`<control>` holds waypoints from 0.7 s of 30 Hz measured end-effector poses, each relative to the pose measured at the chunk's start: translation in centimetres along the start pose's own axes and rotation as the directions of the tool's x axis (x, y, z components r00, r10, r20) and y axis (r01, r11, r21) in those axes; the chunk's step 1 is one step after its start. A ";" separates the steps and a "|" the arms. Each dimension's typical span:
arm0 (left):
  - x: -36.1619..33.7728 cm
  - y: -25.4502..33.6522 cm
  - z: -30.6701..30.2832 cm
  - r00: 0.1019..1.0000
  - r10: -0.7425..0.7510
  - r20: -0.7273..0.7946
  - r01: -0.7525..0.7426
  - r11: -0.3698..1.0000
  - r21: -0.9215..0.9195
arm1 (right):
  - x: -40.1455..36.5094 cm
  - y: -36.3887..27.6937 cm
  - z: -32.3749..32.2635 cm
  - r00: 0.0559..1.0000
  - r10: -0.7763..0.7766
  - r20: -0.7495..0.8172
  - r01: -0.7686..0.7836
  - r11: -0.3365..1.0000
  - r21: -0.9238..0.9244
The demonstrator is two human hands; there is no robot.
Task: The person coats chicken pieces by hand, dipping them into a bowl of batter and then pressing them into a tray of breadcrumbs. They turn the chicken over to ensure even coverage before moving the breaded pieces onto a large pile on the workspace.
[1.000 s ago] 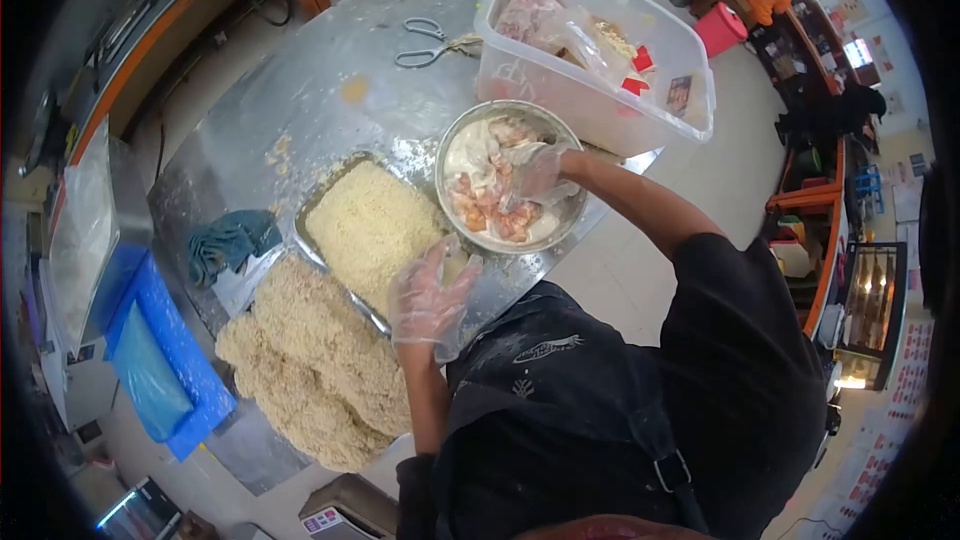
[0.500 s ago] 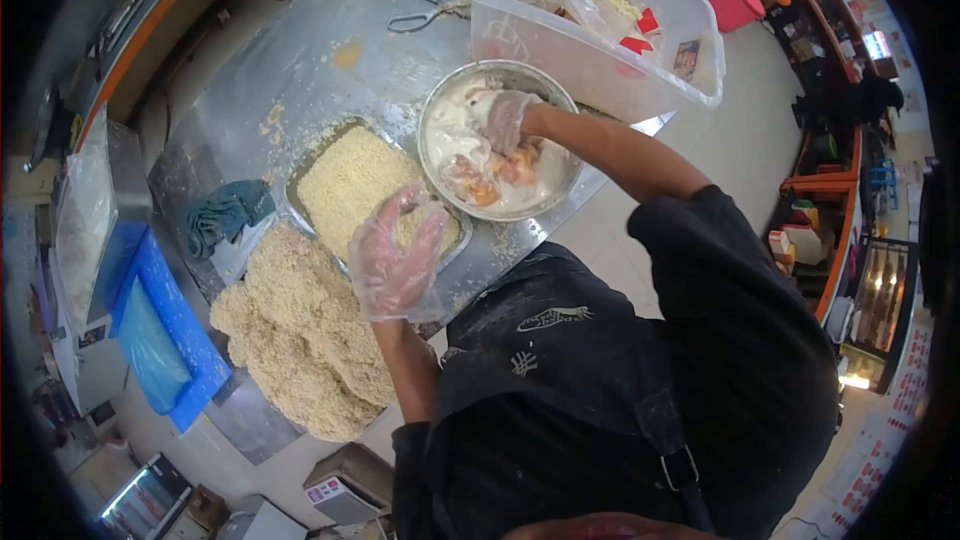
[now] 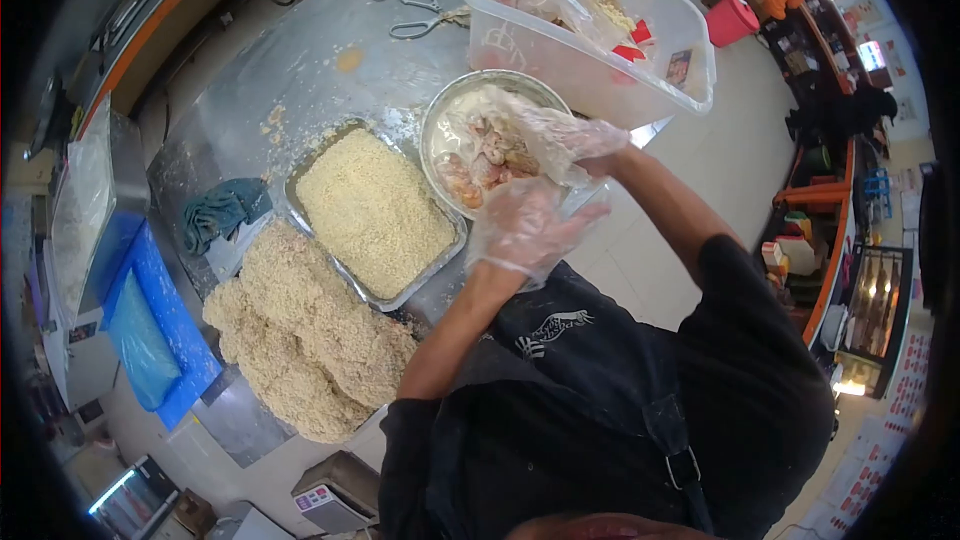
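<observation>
A round metal bowl (image 3: 432, 162) holds raw meat pieces (image 3: 497, 155), perhaps chicken, in a pale, wet batter. My right hand (image 3: 572, 137), in a clear plastic glove smeared with batter, reaches over the bowl's right rim with fingers stretched across the inside. At the near rim is my left hand (image 3: 525, 225), also gloved, fingers spread and nothing in them. Left of the bowl, a metal tray (image 3: 452, 252) is filled with pale crumbs (image 3: 370, 205). A large heap of crumb-coated pieces (image 3: 305, 335) lies beside that tray.
A clear plastic tub (image 3: 590, 65) with bags inside stands behind the bowl. Grey-handled scissors (image 3: 420, 15) lie on the metal table (image 3: 300, 80), which has scattered crumbs. A dark green cloth (image 3: 222, 212) sits left of the tray, near a blue bag (image 3: 140, 340).
My left hand has moved right from over the crumb tray to the bowl's near rim. My right hand has drawn back from inside the bowl toward its right rim. More meat shows.
</observation>
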State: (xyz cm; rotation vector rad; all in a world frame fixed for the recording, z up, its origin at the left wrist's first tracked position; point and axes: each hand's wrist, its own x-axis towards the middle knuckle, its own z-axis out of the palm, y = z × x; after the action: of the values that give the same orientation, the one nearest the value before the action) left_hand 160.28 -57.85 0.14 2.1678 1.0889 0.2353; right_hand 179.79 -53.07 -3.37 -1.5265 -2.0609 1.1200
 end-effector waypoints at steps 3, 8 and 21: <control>0.8 -2.7 4.4 0.820 0.516 -0.249 -0.375 0.812 0.447 | -0.7 0.4 2.4 0.981 -0.075 -0.178 0.025 0.963 -0.267; 0.0 -2.5 4.8 0.594 0.588 -0.549 -0.645 0.756 0.112 | 1.3 1.0 3.9 0.954 -0.075 -0.291 -0.077 0.875 -0.478; -8.3 -10.7 0.2 0.968 0.162 -0.190 -0.213 0.934 -0.287 | 15.4 0.1 7.1 0.678 0.170 0.715 0.554 0.522 -0.649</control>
State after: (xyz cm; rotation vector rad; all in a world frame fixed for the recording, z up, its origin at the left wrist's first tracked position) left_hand 148.35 -59.93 -5.84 1.9953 0.8640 0.6378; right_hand 169.49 -41.69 -10.61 -1.0815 -3.6498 0.6187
